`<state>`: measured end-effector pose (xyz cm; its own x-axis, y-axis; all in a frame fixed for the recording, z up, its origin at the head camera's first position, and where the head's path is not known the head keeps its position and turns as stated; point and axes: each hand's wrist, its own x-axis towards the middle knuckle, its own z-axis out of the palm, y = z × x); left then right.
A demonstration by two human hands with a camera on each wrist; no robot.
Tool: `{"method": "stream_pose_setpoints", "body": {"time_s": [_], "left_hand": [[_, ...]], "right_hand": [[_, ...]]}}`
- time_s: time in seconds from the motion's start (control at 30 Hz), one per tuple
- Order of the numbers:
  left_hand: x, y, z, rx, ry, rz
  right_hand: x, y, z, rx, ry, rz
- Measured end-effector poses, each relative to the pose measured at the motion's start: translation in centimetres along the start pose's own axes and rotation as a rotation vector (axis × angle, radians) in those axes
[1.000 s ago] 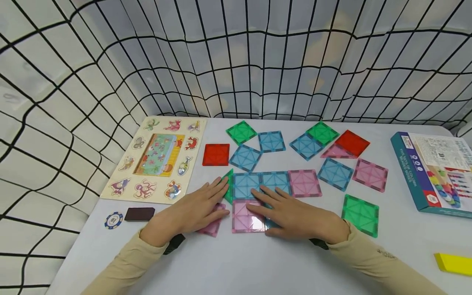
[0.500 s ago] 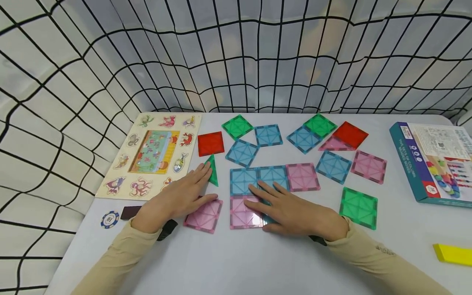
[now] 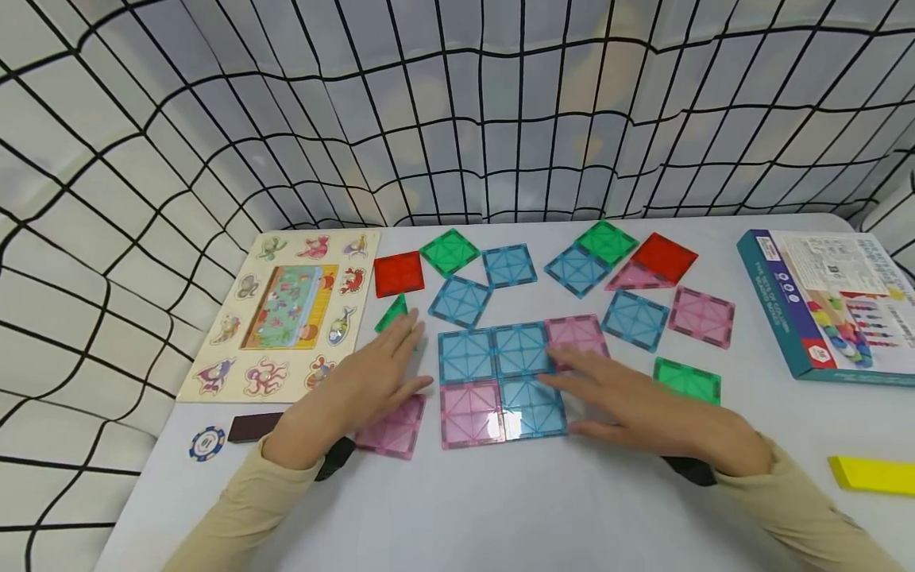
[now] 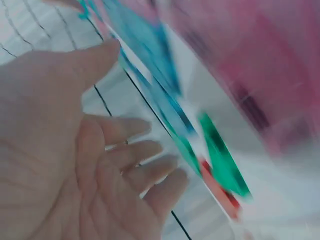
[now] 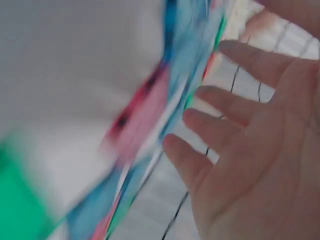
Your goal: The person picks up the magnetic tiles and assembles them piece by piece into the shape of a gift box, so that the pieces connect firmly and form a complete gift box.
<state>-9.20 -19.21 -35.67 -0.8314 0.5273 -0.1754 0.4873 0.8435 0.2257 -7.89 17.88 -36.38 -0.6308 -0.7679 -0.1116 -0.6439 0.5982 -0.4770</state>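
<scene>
On the white table [image 3: 500, 508] the block of joined tiles [image 3: 500, 381] now shows its near right blue square, because the right hand [image 3: 643, 413] has slid off it toward the right and lies flat, fingers spread, gripping nothing. The left hand [image 3: 357, 389], also spread, has pushed the green triangle [image 3: 393, 315] farther from the block, up beside the red square [image 3: 398, 273]. The block looks settled, with the triangle set aside.

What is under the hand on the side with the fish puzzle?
The left hand covers a corner of a pink square tile, and its fingertips reach the green triangle tile. Anything else beneath the palm is hidden.
</scene>
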Motion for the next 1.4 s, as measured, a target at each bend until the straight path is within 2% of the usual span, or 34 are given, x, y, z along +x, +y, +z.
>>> {"method": "stream_pose_setpoints", "body": {"time_s": [0.1,0.2,0.27,0.37,0.53,0.7,0.83,0.93,1.03,1.13,1.27,1.4], "left_hand": [[-0.1,2.2,0.6,-0.042,-0.032,0.113],[0.2,4.0,1.7,-0.061,-0.07,0.203],[0.7,4.8,2.3,-0.045,-0.082,0.226],[1.7,5.6,3.1,-0.022,-0.08,0.226],[2.9,5.6,3.4,-0.017,-0.082,0.213],[3.2,5.3,3.3,-0.017,-0.076,0.234],[3.2,5.2,3.1,-0.019,-0.076,0.232],[3.2,5.3,3.0,-0.024,-0.08,0.234],[3.3,5.4,3.0,-0.026,-0.083,0.237],[3.3,5.4,3.0,-0.033,-0.088,0.233],[3.2,5.3,2.9,-0.036,-0.091,0.227],[3.1,5.4,2.8,-0.033,-0.078,0.228]], "right_hand": [[-4.3,2.0,-0.8,-0.025,0.078,0.148],[-7.4,3.6,-0.7,-0.1,0.084,0.29],[-8.6,4.2,-0.2,-0.125,0.05,0.354],[-9.4,4.4,0.7,-0.126,0.009,0.391],[-8.8,3.7,1.3,-0.101,0.004,0.327],[-7.7,2.4,1.5,-0.099,-0.005,0.199],[-6.0,1.6,1.4,-0.116,-0.003,0.08],[-4.2,1.6,1.3,-0.163,0.05,-0.032],[-2.7,1.9,1.2,-0.206,0.111,-0.087],[-1.9,2.1,0.9,-0.198,0.117,-0.088],[-1.7,2.8,-0.3,-0.095,0.069,-0.032],[-1.5,5.1,-2.2,-0.049,0.15,0.068]]}}
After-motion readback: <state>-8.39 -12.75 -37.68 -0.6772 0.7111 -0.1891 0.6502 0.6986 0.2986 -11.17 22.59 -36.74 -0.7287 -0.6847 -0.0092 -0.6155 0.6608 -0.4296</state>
